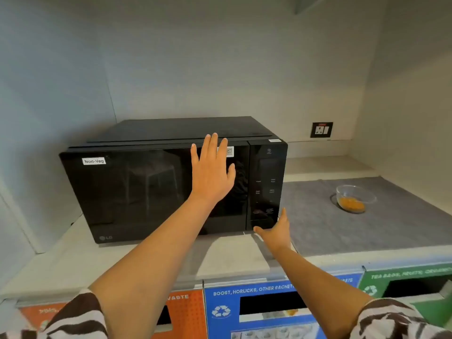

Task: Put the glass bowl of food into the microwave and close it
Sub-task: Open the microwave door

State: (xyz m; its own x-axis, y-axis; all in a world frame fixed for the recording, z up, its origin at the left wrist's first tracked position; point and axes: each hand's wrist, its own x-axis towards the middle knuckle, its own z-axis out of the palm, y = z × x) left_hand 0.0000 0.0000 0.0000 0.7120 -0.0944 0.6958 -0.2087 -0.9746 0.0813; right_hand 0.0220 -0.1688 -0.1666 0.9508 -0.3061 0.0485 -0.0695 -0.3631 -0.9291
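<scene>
Black box-shaped microwave (156, 187) with a glossy dark door, door shut, set on the pale stone desk (73, 260) in a grey-walled alcove, left side close to the alcove wall, a strip of bare desk in front of it. Small clear glass bowl (355, 198) with orange food in the bottom, upright on the grey mat (354, 228) to the right of the microwave, well apart from it and from both hands; open mat all around the bowl, the alcove's right wall beyond.

Left hand (211, 171) flat against the upper right part of the door, grip wide, fingers spread and pointing up, fingertips reaching the door's top edge, holding nothing. Right hand (275, 232) low at the microwave's bottom right corner, just under the control panel (265, 189), grip open and empty, thumb stretched left along the lower edge; contact with the panel impossible to confirm.

White label (94, 161) reading "Non-Veg" at the door's upper left; "LG" at its lower left; a QR sticker (230, 150) partly hidden behind the left fingers. Panel lettering too small to read. Black wall socket (321, 129) on the rear wall, right of the microwave. Below the desk's front edge: orange bin front (186, 311) reading "...ASTE", blue bin front (220, 304) with a recycling symbol and "BOOST, HORLICKS, OTHER SACHET...", green bin front (374, 287) starting "TEA BAGS, FRUITS".
</scene>
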